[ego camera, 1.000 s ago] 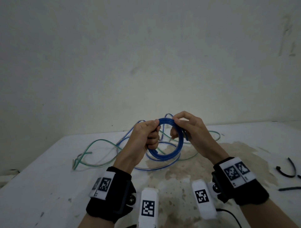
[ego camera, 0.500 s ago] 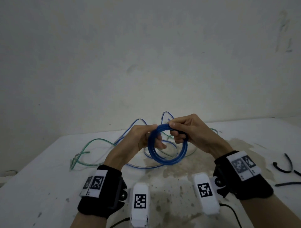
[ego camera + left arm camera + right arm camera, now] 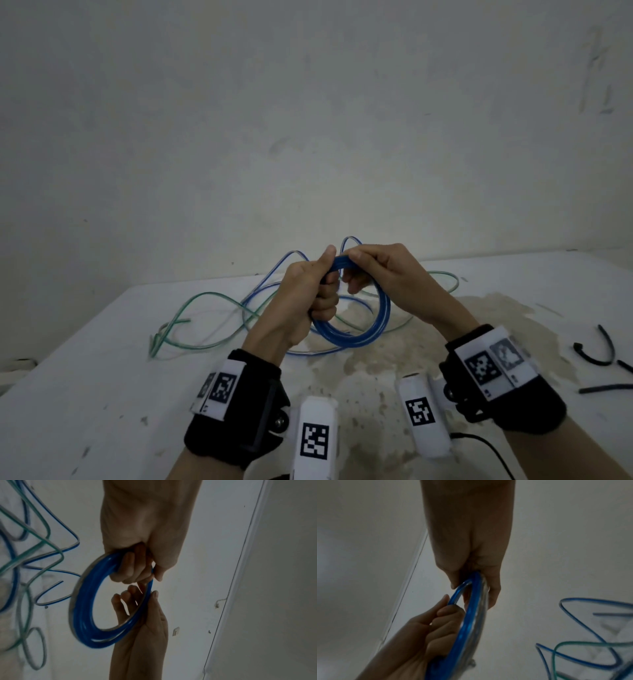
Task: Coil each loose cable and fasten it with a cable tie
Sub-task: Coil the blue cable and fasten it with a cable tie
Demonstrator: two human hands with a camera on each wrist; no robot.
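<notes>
A blue cable coil (image 3: 363,337) of several turns hangs above the table between both hands. My left hand (image 3: 325,274) grips the coil's left side in a fist, thumb up along the top. My right hand (image 3: 352,270) pinches the top of the coil beside that thumb. In the left wrist view the left fingers (image 3: 132,570) curl round the coil (image 3: 80,601), and the right hand (image 3: 145,615) holds its far side. The right wrist view shows the coil (image 3: 471,622) edge-on. The blue cable's loose length (image 3: 270,291) lies looped on the table behind.
A green cable (image 3: 195,299) lies loose on the white table (image 3: 102,394), tangled with the blue one at the back left. Black cable ties (image 3: 597,349) lie at the right edge. A stained patch (image 3: 376,377) is under the hands. A wall stands close behind.
The coil has turned from facing me to hanging more edge-on. My left hand has closed into a fist round its left side, and my right hand has shifted to the top.
</notes>
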